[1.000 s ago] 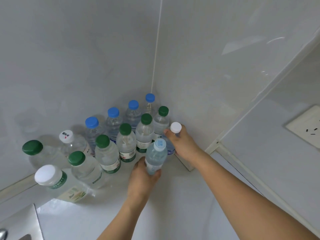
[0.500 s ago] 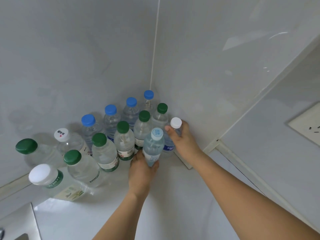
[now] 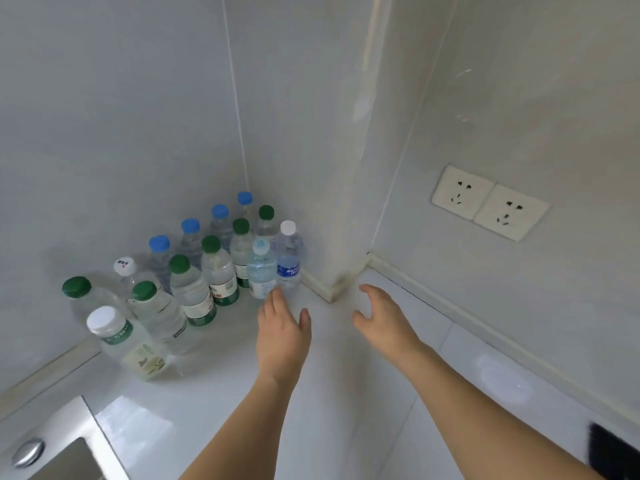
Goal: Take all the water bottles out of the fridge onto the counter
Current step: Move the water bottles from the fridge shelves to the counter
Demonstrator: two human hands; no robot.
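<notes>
Several water bottles stand packed in the corner of the white counter (image 3: 346, 393), with green, blue and white caps. At the front right of the group are a pale-blue-capped bottle (image 3: 261, 271) and a white-capped bottle with a blue label (image 3: 290, 259), both upright. My left hand (image 3: 282, 334) hovers just in front of the pale-blue-capped bottle, fingers apart and holding nothing. My right hand (image 3: 382, 318) is to the right of the bottles, open and empty, near the wall's jutting corner. The fridge is out of view.
A wall column (image 3: 341, 265) juts out right of the bottles. A double wall socket (image 3: 488, 202) sits on the right wall. A sink edge with a round metal button (image 3: 29, 452) is at the lower left. A dark object (image 3: 613, 452) shows at the lower right edge.
Both hands have let go of their bottles and pulled back towards me. The pale-blue-capped and white-capped bottles now stand on the counter. The view has swung to the right.
</notes>
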